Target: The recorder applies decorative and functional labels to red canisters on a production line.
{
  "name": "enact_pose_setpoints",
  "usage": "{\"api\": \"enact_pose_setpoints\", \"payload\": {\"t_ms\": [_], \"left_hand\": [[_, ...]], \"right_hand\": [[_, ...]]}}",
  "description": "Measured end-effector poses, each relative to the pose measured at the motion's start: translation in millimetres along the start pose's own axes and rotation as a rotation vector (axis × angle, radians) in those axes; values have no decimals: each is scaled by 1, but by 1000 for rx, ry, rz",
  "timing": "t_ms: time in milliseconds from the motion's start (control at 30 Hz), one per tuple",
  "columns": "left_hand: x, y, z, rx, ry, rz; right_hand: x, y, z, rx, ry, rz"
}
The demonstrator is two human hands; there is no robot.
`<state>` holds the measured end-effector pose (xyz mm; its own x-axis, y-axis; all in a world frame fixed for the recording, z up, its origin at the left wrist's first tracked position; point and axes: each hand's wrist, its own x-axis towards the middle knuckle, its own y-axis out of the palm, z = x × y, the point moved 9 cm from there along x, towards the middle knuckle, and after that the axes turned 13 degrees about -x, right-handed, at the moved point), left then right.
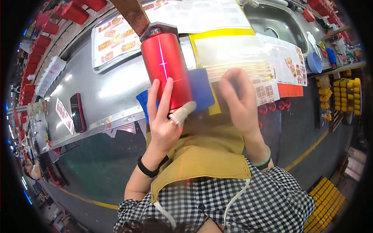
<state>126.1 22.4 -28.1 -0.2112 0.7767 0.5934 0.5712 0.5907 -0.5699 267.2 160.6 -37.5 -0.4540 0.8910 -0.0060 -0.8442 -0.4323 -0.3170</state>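
A glossy red cylinder (165,66) stands in front of me, its far end against a dark metal plate (157,31) on a brown bar. My left hand (165,120) grips its near end: two fingers stretch along its left side, and the thumb, in a white finger cover (182,113), presses at the lower right. A blue cloth or pad (202,89) shows behind the cylinder. To the right, my right hand (239,93) hovers over the near edge of the yellow-edged sheet (223,35). Its fingers are curled toward the thumb, slightly blurred; anything between them is hidden.
A tray of printed sticker sheets (107,50) lies beyond the cylinder, with more printed sheets (291,66) at right. A phone (77,112) rests on the metal table at left. A sink (272,23), a blue cup (314,62) and yellow rolls (345,95) stand farther right.
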Motion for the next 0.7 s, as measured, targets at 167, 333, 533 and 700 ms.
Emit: {"api": "enact_pose_setpoints", "payload": {"t_ms": [167, 333, 533, 700], "left_hand": [[8, 3, 3, -43, -44, 8], [-17, -13, 33, -244, -184, -132], [-5, -10, 42, -332, -363, -164], [-12, -8, 52, -310, -387, -121]], "right_hand": [[-9, 8, 9, -306, -161, 56], [-22, 10, -16, -258, -92, 186], [-23, -45, -39, -437, -64, 115], [-31, -163, -82, -882, 150, -224]]}}
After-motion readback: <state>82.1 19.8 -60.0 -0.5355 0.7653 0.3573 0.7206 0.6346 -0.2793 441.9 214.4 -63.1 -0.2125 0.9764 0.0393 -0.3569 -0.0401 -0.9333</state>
